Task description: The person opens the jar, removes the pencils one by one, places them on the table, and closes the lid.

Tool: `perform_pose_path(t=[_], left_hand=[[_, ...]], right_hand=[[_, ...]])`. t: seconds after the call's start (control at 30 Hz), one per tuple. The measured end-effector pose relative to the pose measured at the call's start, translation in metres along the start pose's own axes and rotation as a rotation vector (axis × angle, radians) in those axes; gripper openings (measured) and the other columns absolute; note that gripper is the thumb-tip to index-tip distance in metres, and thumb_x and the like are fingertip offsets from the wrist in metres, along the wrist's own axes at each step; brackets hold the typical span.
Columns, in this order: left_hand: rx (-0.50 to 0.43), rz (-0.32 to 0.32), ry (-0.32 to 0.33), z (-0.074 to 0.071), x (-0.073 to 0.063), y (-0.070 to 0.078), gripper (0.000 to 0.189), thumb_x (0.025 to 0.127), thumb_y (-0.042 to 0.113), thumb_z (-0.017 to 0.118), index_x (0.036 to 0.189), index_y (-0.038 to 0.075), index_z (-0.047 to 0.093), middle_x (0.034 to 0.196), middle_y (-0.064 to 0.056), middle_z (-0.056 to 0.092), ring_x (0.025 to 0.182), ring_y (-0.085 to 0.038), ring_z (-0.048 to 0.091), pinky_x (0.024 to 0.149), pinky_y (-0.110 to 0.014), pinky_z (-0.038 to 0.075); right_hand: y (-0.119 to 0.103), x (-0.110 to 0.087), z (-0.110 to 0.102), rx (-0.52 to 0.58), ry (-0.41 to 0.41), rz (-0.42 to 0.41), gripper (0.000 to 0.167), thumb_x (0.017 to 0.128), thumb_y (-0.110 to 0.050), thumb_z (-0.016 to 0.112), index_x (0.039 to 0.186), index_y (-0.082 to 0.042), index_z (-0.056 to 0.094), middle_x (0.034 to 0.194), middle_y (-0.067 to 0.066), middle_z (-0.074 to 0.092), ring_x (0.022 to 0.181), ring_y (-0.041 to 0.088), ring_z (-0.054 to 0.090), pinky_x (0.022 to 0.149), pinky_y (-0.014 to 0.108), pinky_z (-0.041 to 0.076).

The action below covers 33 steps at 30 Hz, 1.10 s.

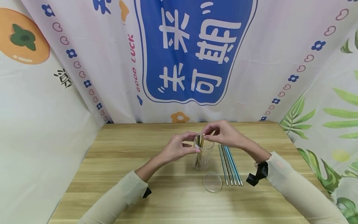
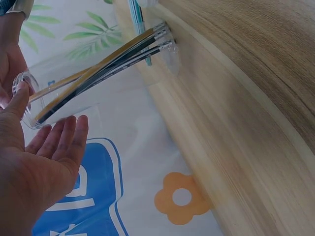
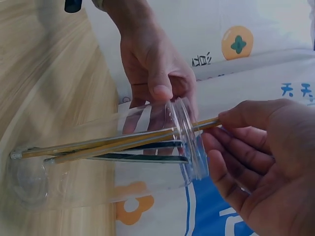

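A clear plastic jar (image 1: 207,157) stands upright on the wooden table with several pencils (image 2: 106,73) leaning inside, gold and dark ones, their eraser ends down at the base. My left hand (image 1: 179,147) holds the jar at its rim, thumb on the near side and the fingers along the far side. Over the mouth, my right hand (image 1: 223,134) pinches the top of a gold pencil (image 3: 207,123) between thumb and index finger. Most of that pencil's length is inside the jar, and its lower end reaches toward the base.
To the right of the jar, several blue and dark pencils (image 1: 230,165) lie side by side on the table (image 1: 117,174), eraser ends toward me. A round clear lid (image 1: 212,183) lies flat in front of the jar. A printed cloth (image 1: 123,105) hangs behind the table's back edge.
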State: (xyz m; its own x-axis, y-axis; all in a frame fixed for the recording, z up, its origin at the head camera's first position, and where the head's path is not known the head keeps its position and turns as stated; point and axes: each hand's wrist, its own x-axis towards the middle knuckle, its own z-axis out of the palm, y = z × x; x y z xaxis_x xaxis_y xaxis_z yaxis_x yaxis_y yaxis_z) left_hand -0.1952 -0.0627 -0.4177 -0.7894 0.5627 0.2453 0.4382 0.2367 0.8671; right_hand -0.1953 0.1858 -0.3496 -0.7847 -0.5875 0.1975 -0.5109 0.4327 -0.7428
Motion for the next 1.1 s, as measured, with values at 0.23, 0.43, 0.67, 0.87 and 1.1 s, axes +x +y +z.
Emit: perform_pose_path(t=[0.23, 0.43, 0.67, 0.87, 1.1], left_hand=[[0.019, -0.016, 0.005, 0.000, 0.000, -0.001, 0.062, 0.085, 0.015, 0.092, 0.139, -0.002, 0.065, 0.137, -0.016, 0.070, 0.122, -0.030, 0.071, 0.099, -0.039, 0.064], [0.011, -0.023, 0.005, 0.000, 0.000, -0.001, 0.063, 0.085, 0.013, 0.092, 0.139, -0.002, 0.064, 0.137, -0.017, 0.070, 0.122, -0.030, 0.071, 0.100, -0.041, 0.064], [-0.007, -0.019, 0.010, -0.001, 0.000, -0.002, 0.062, 0.085, 0.012, 0.091, 0.139, -0.003, 0.064, 0.137, -0.018, 0.070, 0.122, -0.031, 0.070, 0.100, -0.044, 0.063], [0.000, -0.015, 0.011, 0.000, 0.000, -0.002, 0.063, 0.084, 0.013, 0.091, 0.138, -0.003, 0.064, 0.135, -0.018, 0.070, 0.122, -0.032, 0.070, 0.100, -0.045, 0.063], [0.001, -0.010, 0.012, 0.000, 0.000, -0.003, 0.062, 0.085, 0.014, 0.091, 0.139, -0.001, 0.064, 0.135, -0.018, 0.070, 0.121, -0.032, 0.071, 0.099, -0.043, 0.064]], right_hand=[[0.012, -0.005, -0.006, 0.195, 0.084, 0.059, 0.007, 0.099, -0.006, 0.074, 0.105, -0.005, 0.075, 0.099, 0.010, 0.074, 0.089, 0.029, 0.070, 0.078, 0.030, 0.065], [0.016, -0.007, -0.006, 0.337, 0.127, 0.090, 0.013, 0.102, -0.007, 0.069, 0.111, 0.002, 0.071, 0.106, 0.013, 0.072, 0.091, 0.031, 0.071, 0.083, 0.030, 0.065], [0.021, -0.005, -0.006, 0.508, 0.178, 0.062, 0.012, 0.103, -0.003, 0.065, 0.112, 0.006, 0.066, 0.106, 0.009, 0.072, 0.095, 0.021, 0.071, 0.091, 0.033, 0.065], [0.021, -0.004, -0.011, 0.732, 0.227, 0.032, 0.010, 0.103, 0.004, 0.061, 0.108, -0.003, 0.066, 0.107, 0.009, 0.071, 0.099, 0.020, 0.072, 0.094, 0.034, 0.065], [0.016, -0.004, -0.018, 0.894, 0.274, 0.002, 0.018, 0.104, 0.008, 0.056, 0.109, -0.005, 0.068, 0.105, 0.009, 0.071, 0.098, 0.021, 0.074, 0.092, 0.034, 0.067]])
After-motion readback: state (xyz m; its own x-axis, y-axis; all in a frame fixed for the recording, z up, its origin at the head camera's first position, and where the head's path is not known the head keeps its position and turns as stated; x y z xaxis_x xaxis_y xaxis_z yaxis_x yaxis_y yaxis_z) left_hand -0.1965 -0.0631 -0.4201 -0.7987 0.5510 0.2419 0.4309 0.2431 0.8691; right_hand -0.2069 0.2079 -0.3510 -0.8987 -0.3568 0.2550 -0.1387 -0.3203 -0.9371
